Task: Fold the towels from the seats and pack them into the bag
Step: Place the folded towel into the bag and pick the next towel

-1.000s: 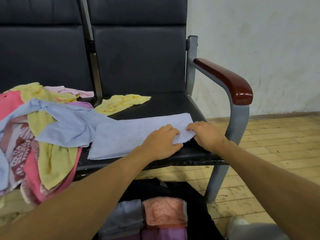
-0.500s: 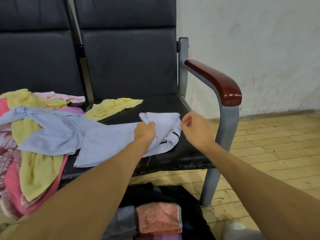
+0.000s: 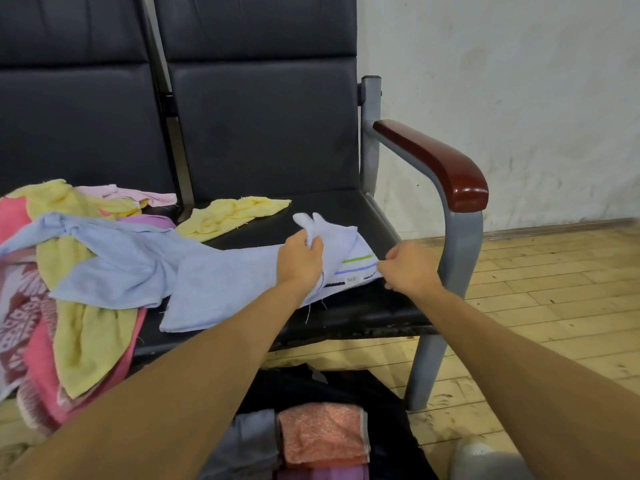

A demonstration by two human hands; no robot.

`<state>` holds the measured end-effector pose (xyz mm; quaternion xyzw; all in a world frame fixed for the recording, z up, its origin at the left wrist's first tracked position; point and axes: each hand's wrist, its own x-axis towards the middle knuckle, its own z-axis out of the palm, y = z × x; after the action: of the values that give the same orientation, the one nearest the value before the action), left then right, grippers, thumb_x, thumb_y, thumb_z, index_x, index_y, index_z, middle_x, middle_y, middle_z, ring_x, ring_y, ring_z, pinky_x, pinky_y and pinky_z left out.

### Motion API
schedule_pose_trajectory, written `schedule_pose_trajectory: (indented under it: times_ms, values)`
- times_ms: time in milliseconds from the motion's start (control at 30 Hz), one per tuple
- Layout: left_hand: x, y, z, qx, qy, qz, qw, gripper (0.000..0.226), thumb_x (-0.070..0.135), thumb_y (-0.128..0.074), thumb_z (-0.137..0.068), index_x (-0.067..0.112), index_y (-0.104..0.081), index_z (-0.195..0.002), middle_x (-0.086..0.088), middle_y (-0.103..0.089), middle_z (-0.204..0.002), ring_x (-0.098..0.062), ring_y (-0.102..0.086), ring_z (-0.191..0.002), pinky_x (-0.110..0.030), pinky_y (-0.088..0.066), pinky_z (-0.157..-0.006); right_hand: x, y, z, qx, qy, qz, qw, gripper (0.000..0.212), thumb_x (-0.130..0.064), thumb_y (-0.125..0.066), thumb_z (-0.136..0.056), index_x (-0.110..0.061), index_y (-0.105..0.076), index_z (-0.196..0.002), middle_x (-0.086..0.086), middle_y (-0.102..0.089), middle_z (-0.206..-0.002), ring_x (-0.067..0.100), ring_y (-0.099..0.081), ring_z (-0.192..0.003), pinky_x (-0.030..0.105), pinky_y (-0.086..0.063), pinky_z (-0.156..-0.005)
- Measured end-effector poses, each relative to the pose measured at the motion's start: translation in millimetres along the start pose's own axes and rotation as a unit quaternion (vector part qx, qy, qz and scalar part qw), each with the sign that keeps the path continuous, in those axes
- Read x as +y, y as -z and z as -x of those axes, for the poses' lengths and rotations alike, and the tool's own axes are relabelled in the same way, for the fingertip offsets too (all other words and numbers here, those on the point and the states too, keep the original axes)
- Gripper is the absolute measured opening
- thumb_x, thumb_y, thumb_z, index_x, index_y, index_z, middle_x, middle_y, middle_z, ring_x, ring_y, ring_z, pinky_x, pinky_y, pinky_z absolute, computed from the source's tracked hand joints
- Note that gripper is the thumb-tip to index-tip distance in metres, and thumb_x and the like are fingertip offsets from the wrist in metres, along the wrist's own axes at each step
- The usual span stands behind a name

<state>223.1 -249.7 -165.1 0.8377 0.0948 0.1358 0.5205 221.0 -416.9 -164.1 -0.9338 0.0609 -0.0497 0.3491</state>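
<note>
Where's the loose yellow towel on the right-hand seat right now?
In the head view, the yellow towel lies crumpled at the back-left of the right seat, just behind the light blue towel both hands are folding.

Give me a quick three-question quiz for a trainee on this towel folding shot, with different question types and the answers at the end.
1. True or false: both the left hand and the right hand grip the light blue towel.
2. Multiple choice: the lone yellow towel on the right seat lies A) under the light blue towel, B) behind it, toward the backrest, C) in the bag.
3. Fill in: the folded towel showing in the bag beside the grey one is ____.

Key: 1 true; 2 B; 3 orange.
</note>
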Motion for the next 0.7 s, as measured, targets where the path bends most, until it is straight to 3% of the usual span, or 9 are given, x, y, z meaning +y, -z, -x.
schedule_pose_trajectory:
  times_ms: [133,200,267,367,467,567,633,700]
  values:
    - [1,-21,11,-0.156,-0.055,-0.111,0.98,0.026,0.035,-0.044,-0.101,0.017,-0.06,-0.093,-0.003,-0.062,-0.088,-0.014,-0.057,-0.081,-0.024,-0.045,-0.073,20,17,6,-0.017,-0.075,0.012,0.997,0.018,-0.014,-0.056,-0.089,0.001,-0.065,-0.089,0.013,-0.064,-0.075,0.027,-0.066,-0.075,0.029,-0.049,-0.061]
    - [2,-26,18,-0.213,-0.077,-0.19,0.955,0.038,0.047,-0.041,-0.099,0.02,-0.066,-0.109,-0.006,-0.066,-0.114,-0.02,-0.058,-0.103,-0.03,-0.045,-0.094,23,18,7,0.001,-0.072,0.026,0.997,0.016,-0.014,-0.054,-0.092,0.0,-0.062,-0.089,0.008,-0.057,-0.07,0.022,-0.058,-0.066,0.028,-0.044,-0.06]
    - [7,-15,25,-0.241,-0.092,-0.212,0.943,0.049,0.053,-0.035,-0.1,0.023,-0.059,-0.131,-0.002,-0.056,-0.138,-0.023,-0.05,-0.125,-0.042,-0.034,-0.111,21,18,5,0.028,-0.066,0.025,0.997,0.017,-0.015,-0.05,-0.095,-0.001,-0.061,-0.093,0.007,-0.056,-0.075,0.02,-0.054,-0.067,0.029,-0.042,-0.062]
    - [-1,23,24,-0.198,-0.131,-0.247,0.94,0.037,0.037,-0.04,-0.102,0.022,-0.058,-0.131,0.0,-0.052,-0.142,-0.02,-0.046,-0.13,-0.041,-0.03,-0.114,15,16,1,0.055,-0.058,-0.015,0.997,0.025,-0.014,-0.044,-0.099,0.003,-0.062,-0.104,0.013,-0.057,-0.089,0.03,-0.059,-0.088,0.033,-0.043,-0.072]
    - [-34,72,12,-0.115,-0.151,-0.338,0.922,0.029,0.026,-0.049,-0.098,0.022,-0.062,-0.125,-0.001,-0.053,-0.137,-0.021,-0.046,-0.127,-0.037,-0.032,-0.11,10,9,2,0.044,-0.027,-0.02,0.998,0.029,-0.019,-0.042,-0.102,0.001,-0.062,-0.101,0.01,-0.056,-0.084,0.024,-0.055,-0.081,0.031,-0.04,-0.072]
    - [-69,123,8,-0.035,-0.072,-0.387,0.918,0.036,0.029,-0.051,-0.095,0.017,-0.057,-0.128,-0.012,-0.047,-0.137,-0.03,-0.044,-0.125,-0.04,-0.034,-0.104,10,-1,3,0.001,-0.006,0.037,0.999,0.033,-0.03,-0.047,-0.101,-0.005,-0.061,-0.085,0.004,-0.051,-0.069,0.017,-0.051,-0.067,0.029,-0.039,-0.066]
    - [-88,147,12,-0.022,0.002,-0.413,0.911,0.047,0.036,-0.055,-0.094,0.009,-0.051,-0.132,-0.02,-0.042,-0.135,-0.037,-0.039,-0.125,-0.041,-0.033,-0.103,9,-2,4,-0.014,-0.015,0.075,0.997,0.031,-0.031,-0.054,-0.097,-0.009,-0.056,-0.075,0.003,-0.05,-0.068,0.018,-0.051,-0.068,0.028,-0.038,-0.061]
    - [-102,161,17,-0.029,0.054,-0.421,0.905,0.059,0.048,-0.057,-0.091,0.002,-0.051,-0.128,-0.025,-0.043,-0.13,-0.04,-0.04,-0.121,-0.041,-0.034,-0.101,3,1,4,-0.038,-0.031,0.091,0.995,0.023,-0.027,-0.064,-0.091,-0.005,-0.06,-0.084,0.007,-0.058,-0.079,0.023,-0.055,-0.077,0.031,-0.042,-0.064]
